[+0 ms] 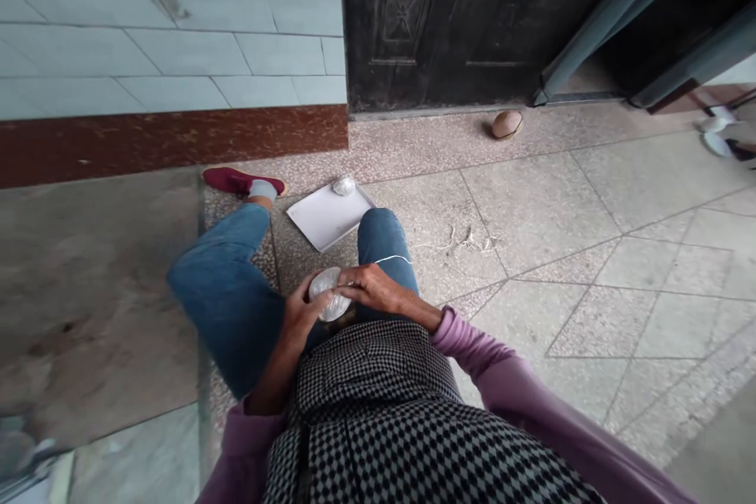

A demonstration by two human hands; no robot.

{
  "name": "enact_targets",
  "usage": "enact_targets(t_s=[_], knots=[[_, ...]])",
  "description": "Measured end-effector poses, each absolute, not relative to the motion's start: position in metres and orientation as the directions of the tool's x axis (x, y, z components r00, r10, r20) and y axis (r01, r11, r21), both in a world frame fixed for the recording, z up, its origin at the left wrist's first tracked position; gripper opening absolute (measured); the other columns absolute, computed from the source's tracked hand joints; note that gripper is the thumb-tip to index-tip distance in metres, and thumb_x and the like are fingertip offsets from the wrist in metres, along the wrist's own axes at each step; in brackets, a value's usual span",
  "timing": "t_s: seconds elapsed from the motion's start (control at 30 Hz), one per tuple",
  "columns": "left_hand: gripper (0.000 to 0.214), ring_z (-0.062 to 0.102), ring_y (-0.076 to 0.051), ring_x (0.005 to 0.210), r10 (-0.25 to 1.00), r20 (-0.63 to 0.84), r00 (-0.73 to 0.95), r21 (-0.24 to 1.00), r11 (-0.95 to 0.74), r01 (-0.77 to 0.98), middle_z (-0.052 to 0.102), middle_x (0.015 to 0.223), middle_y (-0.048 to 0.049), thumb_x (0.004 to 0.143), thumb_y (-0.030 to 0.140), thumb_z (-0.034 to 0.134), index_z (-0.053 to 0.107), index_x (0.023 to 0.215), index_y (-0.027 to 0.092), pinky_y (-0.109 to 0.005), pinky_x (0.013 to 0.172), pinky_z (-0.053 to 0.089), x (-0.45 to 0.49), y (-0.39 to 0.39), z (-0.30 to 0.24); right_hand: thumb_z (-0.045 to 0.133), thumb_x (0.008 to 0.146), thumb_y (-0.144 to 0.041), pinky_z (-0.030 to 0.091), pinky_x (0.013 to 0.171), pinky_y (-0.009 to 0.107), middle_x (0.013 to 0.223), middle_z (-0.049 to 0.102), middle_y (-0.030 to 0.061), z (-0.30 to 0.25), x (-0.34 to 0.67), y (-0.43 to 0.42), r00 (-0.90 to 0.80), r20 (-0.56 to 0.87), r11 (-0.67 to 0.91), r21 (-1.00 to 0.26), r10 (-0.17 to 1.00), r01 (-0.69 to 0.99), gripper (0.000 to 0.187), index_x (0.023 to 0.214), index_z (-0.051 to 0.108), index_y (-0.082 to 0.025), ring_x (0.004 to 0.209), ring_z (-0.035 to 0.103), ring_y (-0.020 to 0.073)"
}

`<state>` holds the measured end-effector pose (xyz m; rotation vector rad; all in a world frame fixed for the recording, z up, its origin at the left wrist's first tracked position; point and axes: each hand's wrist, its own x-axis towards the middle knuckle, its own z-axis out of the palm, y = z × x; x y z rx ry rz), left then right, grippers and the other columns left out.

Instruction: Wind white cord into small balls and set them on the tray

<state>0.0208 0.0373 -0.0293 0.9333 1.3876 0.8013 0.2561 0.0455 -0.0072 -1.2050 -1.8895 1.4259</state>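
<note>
A ball of white string point(326, 289) is in my lap, held between both hands. My left hand point(302, 305) wraps round its left side, with the thumb lying across the front. At the ball's upper right, my right hand point(369, 285) is closed with its fingertips pinched against the ball; the pinched strand itself is too small to make out. From near this hand a loose white strand point(394, 258) runs over my right knee to the floor. There, short tangled string ends point(471, 241) lie on the tiles.
In front of my knees lies a shallow white tray point(322, 219) with a smaller white wrapped ball point(344, 186) at its far corner. A brown rounded object point(506, 124) sits by the dark door point(449, 24). A tiled wall point(177, 8) rises at the left.
</note>
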Motion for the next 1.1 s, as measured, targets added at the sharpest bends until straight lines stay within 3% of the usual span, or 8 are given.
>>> enact_targets(t_s=[0.17, 0.23, 0.33, 0.43, 0.57, 0.7, 0.97, 1.1], knots=[[0.077, 0.089, -0.051, 0.125, 0.864, -0.499, 0.072, 0.85, 0.504, -0.153, 0.09, 0.109, -0.0184, 0.065, 0.077, 0.11, 0.087, 0.111, 0.02, -0.054, 0.104, 0.076, 0.023, 0.026, -0.041, 0.095, 0.121, -0.046, 0.051, 0.082, 0.033, 0.09, 0.072, 0.0006, -0.017, 0.235, 0.052, -0.449, -0.118, 0.001, -0.966, 0.886, 0.257, 0.046, 0.092, 0.067, -0.024, 0.083, 0.068, 0.0205], [0.083, 0.089, -0.053, 0.127, 0.86, -0.505, 0.077, 0.839, 0.51, -0.188, 0.089, 0.102, -0.0181, 0.067, 0.089, 0.11, 0.085, 0.105, 0.02, -0.055, 0.103, 0.078, 0.022, 0.023, -0.045, 0.097, 0.118, -0.043, 0.051, 0.083, 0.033, 0.09, 0.072, 0.0008, -0.016, 0.23, 0.056, -0.465, -0.112, 0.007, -0.969, 0.878, 0.246, 0.044, 0.092, 0.067, -0.024, 0.083, 0.068, 0.0209], [0.092, 0.089, -0.056, 0.131, 0.847, -0.519, 0.115, 0.814, 0.531, -0.236, 0.089, 0.1, -0.0183, 0.062, 0.094, 0.115, 0.088, 0.108, 0.019, -0.059, 0.106, 0.079, 0.022, 0.023, -0.05, 0.097, 0.118, -0.043, 0.051, 0.083, 0.034, 0.089, 0.071, 0.0009, -0.009, 0.233, 0.065, -0.483, -0.118, -0.007, -0.974, 0.868, 0.226, 0.045, 0.091, 0.066, -0.024, 0.083, 0.067, 0.0208], [0.096, 0.087, -0.057, 0.138, 0.83, -0.534, 0.161, 0.786, 0.558, -0.268, 0.091, 0.108, -0.0189, 0.057, 0.086, 0.122, 0.089, 0.118, 0.019, -0.062, 0.112, 0.077, 0.024, 0.024, -0.055, 0.097, 0.118, -0.048, 0.051, 0.084, 0.034, 0.087, 0.069, 0.001, 0.001, 0.243, 0.074, -0.5, -0.13, -0.02, -0.976, 0.856, 0.218, 0.049, 0.09, 0.065, -0.024, 0.086, 0.065, 0.0206], [0.101, 0.085, -0.051, 0.14, 0.808, -0.56, 0.181, 0.751, 0.588, -0.301, 0.093, 0.121, -0.0163, 0.054, 0.07, 0.126, 0.085, 0.131, 0.019, -0.055, 0.115, 0.073, 0.027, 0.024, -0.062, 0.1, 0.115, -0.051, 0.052, 0.087, 0.035, 0.088, 0.068, 0.0016, 0.006, 0.252, 0.079, -0.537, -0.157, -0.027, -0.97, 0.829, 0.242, 0.049, 0.091, 0.067, -0.024, 0.092, 0.064, 0.0217], [0.108, 0.085, -0.047, 0.137, 0.8, -0.568, 0.192, 0.738, 0.599, -0.31, 0.092, 0.127, -0.0163, 0.059, 0.07, 0.126, 0.082, 0.142, 0.017, -0.053, 0.116, 0.07, 0.026, 0.024, -0.066, 0.1, 0.115, -0.048, 0.052, 0.087, 0.036, 0.088, 0.066, 0.0017, 0.003, 0.252, 0.077, -0.555, -0.175, -0.032, -0.966, 0.814, 0.258, 0.044, 0.095, 0.068, -0.024, 0.096, 0.064, 0.0224], [0.087, 0.085, -0.043, 0.135, 0.792, -0.574, 0.209, 0.749, 0.611, -0.257, 0.093, 0.121, -0.0105, 0.072, 0.055, 0.12, 0.083, 0.138, 0.013, -0.051, 0.118, 0.07, 0.024, 0.028, -0.049, 0.088, 0.12, -0.04, 0.051, 0.086, 0.031, 0.094, 0.07, 0.0005, -0.014, 0.269, 0.098, -0.673, -0.035, 0.06, -0.991, 0.739, 0.118, 0.032, 0.1, 0.072, -0.021, 0.092, 0.063, 0.018], [0.083, 0.086, -0.051, 0.138, 0.787, -0.579, 0.213, 0.752, 0.617, -0.233, 0.093, 0.118, -0.0133, 0.065, 0.056, 0.115, 0.089, 0.132, 0.014, -0.056, 0.117, 0.074, 0.025, 0.015, -0.031, 0.099, 0.113, -0.06, 0.046, 0.079, 0.028, 0.088, 0.064, -0.0021, -0.023, 0.294, 0.122, -0.61, 0.004, 0.036, -0.999, 0.792, 0.041, 0.052, 0.096, 0.071, -0.02, 0.083, 0.056, 0.0144]])
